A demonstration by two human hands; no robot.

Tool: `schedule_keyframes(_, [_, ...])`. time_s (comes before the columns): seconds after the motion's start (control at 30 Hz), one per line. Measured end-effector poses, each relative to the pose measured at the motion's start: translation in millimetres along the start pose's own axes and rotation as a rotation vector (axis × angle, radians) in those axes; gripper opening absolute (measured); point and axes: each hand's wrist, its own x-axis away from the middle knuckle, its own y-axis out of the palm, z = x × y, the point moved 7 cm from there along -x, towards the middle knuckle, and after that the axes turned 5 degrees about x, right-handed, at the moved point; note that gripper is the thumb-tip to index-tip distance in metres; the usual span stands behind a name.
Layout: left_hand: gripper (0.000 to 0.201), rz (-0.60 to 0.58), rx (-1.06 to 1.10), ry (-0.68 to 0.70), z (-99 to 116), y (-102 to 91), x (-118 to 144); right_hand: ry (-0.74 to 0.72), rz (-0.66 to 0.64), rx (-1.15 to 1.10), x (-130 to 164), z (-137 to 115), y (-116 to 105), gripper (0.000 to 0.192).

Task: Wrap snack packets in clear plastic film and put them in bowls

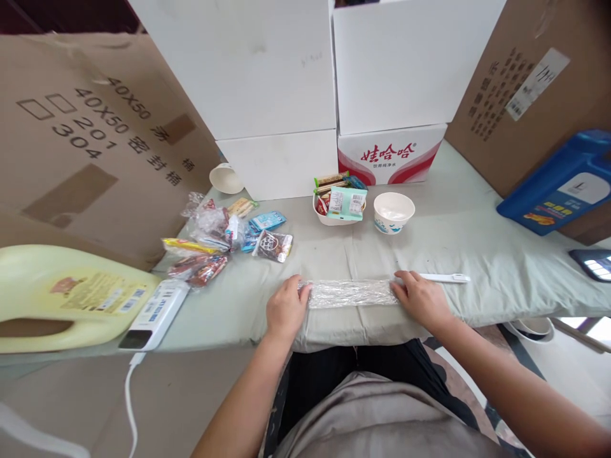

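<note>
A long, crinkled strip of clear plastic wrap (pixel 353 294) lies across the front of the cloth-covered table, between my two hands. Its left end is pinched by my left hand (pixel 285 310), thumb toward the middle. My right hand (pixel 422 298) has its fingers closed on the other end. Just beyond my right knuckles a thin white plastic stick (pixel 446 278) lies on the cloth, its left part hidden by the hand. Behind the wrap stand a white paper bowl (pixel 394 213) with a blue print and a second bowl (pixel 334 221) heaped with packaged snacks (pixel 344 202).
Loose snack packets (pixel 273 245) lie to the left, near a tipped paper cup (pixel 226 179), a white power bank (pixel 155 316) with cable and a yellow jug (pixel 71 299). White boxes (pixel 281 162) wall the back. A blue bottle (pixel 558 184) and phone (pixel 592 264) are at right.
</note>
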Motion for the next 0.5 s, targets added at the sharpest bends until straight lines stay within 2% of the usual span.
schedule_keyframes(0.07, [0.031,0.143,-0.025,0.044,16,-17.3,2,-0.05,0.14,0.014,4,-9,-15,0.037])
schedule_keyframes(0.13, [0.029,0.202,0.018,0.152,40,-24.9,6,-0.192,0.244,-0.001,8,-29,-25,0.042])
schedule_keyframes(0.2, [0.023,0.111,0.1,0.275,66,-16.9,13,-0.411,0.24,-0.03,13,-55,-21,0.053])
schedule_keyframes(0.27, [0.023,-0.023,0.118,0.304,77,-1.4,20,-0.567,0.164,-0.042,19,-70,-8,0.067])
schedule_keyframes(0.37, [0.026,-0.082,0.018,0.177,65,12.0,24,-0.555,0.063,-0.033,29,-62,11,0.074])
schedule_keyframes(0.5, [0.031,-0.088,-0.063,0.103,49,13.3,23,-0.557,0.087,-0.049,63,-35,13,0.05])
